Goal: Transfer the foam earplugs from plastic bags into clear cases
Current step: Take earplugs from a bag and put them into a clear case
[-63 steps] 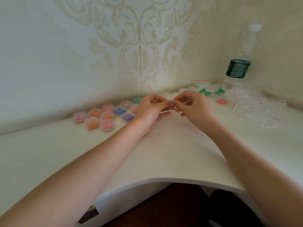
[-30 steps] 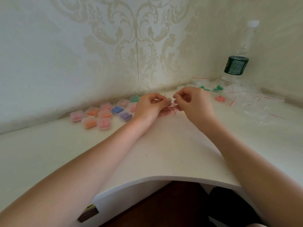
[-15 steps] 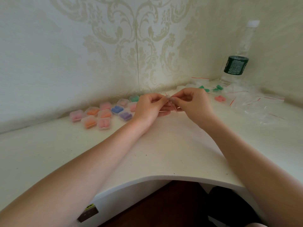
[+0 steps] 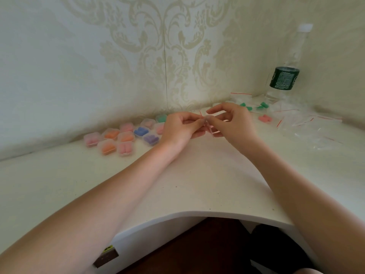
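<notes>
Over the middle of the white desk [image 4: 197,175], the left hand [image 4: 177,128] and right hand [image 4: 231,123] pinch a small plastic bag [image 4: 209,129] by its top, apparently opening it; next, its earplugs, barely discernible, need tipping into a clear case, with filled cases [image 4: 126,138] lying just left.

No text, brand or number is legible from where I sit. The water bottle [image 4: 284,76] standing in the corner of my surface [image 4: 197,175] carries a dark green label [image 4: 284,78] with pale print, but the print is too small and blurred to make out. A small yellow-and-black tag [image 4: 108,248] under the surface's front edge is likewise unreadable.
</notes>
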Demonstrator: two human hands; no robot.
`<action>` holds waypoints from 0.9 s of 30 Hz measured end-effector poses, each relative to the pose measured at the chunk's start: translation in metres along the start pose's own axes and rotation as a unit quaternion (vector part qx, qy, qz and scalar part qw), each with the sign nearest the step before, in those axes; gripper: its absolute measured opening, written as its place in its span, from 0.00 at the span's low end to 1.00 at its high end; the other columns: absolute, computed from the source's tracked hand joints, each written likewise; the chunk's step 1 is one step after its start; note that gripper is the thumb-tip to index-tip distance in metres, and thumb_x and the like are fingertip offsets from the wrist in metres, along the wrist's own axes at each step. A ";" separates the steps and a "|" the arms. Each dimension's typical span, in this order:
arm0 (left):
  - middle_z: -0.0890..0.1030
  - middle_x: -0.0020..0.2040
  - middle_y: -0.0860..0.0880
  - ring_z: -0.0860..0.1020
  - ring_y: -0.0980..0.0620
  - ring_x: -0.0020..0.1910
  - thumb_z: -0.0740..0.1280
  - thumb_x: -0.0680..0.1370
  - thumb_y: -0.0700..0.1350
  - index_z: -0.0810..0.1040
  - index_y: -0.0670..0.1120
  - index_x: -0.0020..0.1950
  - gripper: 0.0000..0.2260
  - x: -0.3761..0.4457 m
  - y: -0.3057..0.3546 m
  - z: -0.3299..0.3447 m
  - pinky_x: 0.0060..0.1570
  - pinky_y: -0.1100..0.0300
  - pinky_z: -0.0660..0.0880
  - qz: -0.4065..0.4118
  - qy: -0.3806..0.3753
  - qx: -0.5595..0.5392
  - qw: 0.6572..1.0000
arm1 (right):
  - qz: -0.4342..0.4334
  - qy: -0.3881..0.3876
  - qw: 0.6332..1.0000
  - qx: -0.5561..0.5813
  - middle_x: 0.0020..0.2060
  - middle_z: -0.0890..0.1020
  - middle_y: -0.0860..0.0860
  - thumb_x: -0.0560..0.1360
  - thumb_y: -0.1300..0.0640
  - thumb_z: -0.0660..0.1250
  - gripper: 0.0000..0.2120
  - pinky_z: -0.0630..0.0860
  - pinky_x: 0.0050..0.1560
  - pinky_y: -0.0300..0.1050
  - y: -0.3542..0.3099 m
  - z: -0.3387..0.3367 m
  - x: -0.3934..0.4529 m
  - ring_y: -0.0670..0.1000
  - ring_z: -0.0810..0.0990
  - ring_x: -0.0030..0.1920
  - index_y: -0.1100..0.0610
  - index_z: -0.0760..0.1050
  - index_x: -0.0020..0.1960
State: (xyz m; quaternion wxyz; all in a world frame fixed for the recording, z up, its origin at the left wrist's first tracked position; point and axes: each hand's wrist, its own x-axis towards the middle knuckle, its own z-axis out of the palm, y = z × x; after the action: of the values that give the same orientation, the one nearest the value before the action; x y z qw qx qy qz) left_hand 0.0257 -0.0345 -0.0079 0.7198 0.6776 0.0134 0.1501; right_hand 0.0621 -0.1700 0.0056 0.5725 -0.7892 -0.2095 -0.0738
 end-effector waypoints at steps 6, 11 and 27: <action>0.82 0.38 0.44 0.83 0.55 0.36 0.63 0.78 0.33 0.80 0.42 0.42 0.09 -0.002 -0.003 0.003 0.40 0.64 0.79 0.041 -0.022 0.080 0.996 | -0.014 0.010 0.999 -0.027 0.34 0.83 0.54 0.74 0.58 0.70 0.05 0.83 0.38 0.52 0.002 0.002 0.000 0.55 0.83 0.36 0.53 0.80 0.39; 0.83 0.37 0.44 0.83 0.53 0.36 0.64 0.78 0.35 0.79 0.39 0.43 0.06 -0.003 -0.004 0.006 0.39 0.62 0.80 0.027 -0.013 0.084 0.996 | -0.082 0.017 0.986 -0.141 0.34 0.82 0.50 0.76 0.57 0.67 0.07 0.79 0.44 0.52 0.004 0.003 0.000 0.50 0.81 0.34 0.57 0.81 0.41; 0.81 0.33 0.39 0.83 0.49 0.30 0.64 0.74 0.33 0.73 0.40 0.34 0.09 -0.007 0.000 0.014 0.35 0.54 0.82 0.043 0.089 0.118 0.988 | -0.137 0.044 0.947 -0.286 0.32 0.79 0.55 0.76 0.57 0.62 0.08 0.74 0.44 0.56 0.005 0.012 0.003 0.61 0.77 0.37 0.59 0.73 0.40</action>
State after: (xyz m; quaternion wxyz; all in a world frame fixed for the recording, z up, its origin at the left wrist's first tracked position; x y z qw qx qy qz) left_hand 0.0222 -0.0502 -0.0080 0.6238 0.7414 0.0661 0.2382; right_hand 0.0657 -0.1595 -0.0014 0.3155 -0.8798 -0.2600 -0.2425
